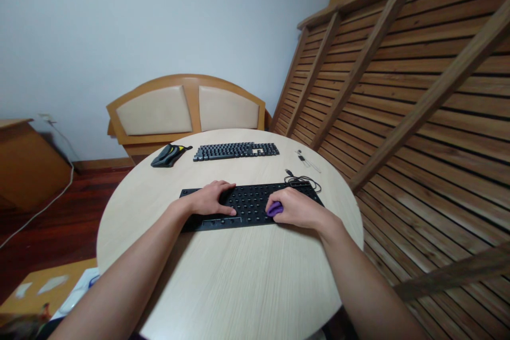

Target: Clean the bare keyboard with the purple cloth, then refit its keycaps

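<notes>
A black keyboard (251,203) with its keycaps off lies across the round table in front of me. Over its left part rests my left hand (213,198), thumb and fingers spread apart on the board. My right hand (292,207) is closed around a bunched purple cloth (274,209), which is against the right half of the keyboard. At the keyboard's top right corner lies its coiled black cable (305,179), with the plug end sticking out. Behind, the removed keycaps (237,151) stand in rows in a keyboard layout.
On the pale round table (239,287), a black and yellow pouch-like item (170,155) lies at back left. Small tools (306,160), possibly a wire keycap puller, lie at back right. Wooden slats (418,95) lean close on the right. A cardboard box (48,281) sits low at left.
</notes>
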{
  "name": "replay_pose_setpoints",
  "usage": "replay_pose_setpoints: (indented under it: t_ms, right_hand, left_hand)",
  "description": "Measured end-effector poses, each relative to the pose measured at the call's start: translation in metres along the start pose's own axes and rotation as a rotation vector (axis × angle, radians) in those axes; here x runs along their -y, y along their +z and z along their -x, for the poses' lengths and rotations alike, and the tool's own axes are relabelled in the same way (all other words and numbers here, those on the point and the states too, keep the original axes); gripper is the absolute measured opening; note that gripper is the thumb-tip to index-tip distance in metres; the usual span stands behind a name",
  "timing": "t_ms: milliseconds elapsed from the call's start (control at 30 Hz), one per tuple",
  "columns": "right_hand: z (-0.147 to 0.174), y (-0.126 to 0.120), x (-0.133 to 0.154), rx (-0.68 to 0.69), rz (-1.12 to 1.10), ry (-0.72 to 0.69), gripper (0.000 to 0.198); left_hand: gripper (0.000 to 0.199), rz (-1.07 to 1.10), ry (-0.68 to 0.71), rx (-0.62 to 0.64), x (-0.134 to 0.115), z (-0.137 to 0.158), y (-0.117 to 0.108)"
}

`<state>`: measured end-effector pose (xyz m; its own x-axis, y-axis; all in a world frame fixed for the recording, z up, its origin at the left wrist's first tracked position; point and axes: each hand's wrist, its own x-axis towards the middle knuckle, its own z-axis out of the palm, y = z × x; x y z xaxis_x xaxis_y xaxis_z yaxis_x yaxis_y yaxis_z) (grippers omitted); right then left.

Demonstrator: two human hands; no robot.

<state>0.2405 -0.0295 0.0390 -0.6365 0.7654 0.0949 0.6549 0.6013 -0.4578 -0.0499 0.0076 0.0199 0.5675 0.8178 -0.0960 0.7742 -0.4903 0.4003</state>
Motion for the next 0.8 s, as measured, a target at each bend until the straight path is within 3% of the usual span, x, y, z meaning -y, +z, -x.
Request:
replay_pose_setpoints:
  t_ms: [133,300,567,700,800]
  right_hand:
    - [-0.003,0.001,0.0,-0.072,-0.051,-0.047,0.029]
    - [-0.006,0.004,0.005,0.014,0.017,-0.069,0.027]
    - [-0.001,0.004,0.016,0.045,0.217,0.101,0.01]
    - [0.002,-0.001,0.013,0.05,0.152,0.119,0.01]
    - [0.002,0.0,0.013,-0.035,0.084,0.064,0.019]
  left_hand:
    - [0.098,-0.007,0.0,0.001,-0.002,0.0,0.0]
    - [0.097,-0.005,-0.002,-0.003,-0.003,0.0,-0.001]
    - [0.097,-0.001,-0.017,-0.001,-0.001,-0.001,-0.002]
    - [0.097,0.001,-0.02,0.003,-0.002,-0.001,-0.002]
    - [0.1,0.004,-0.027,0.015,-0.002,-0.002,-0.002]
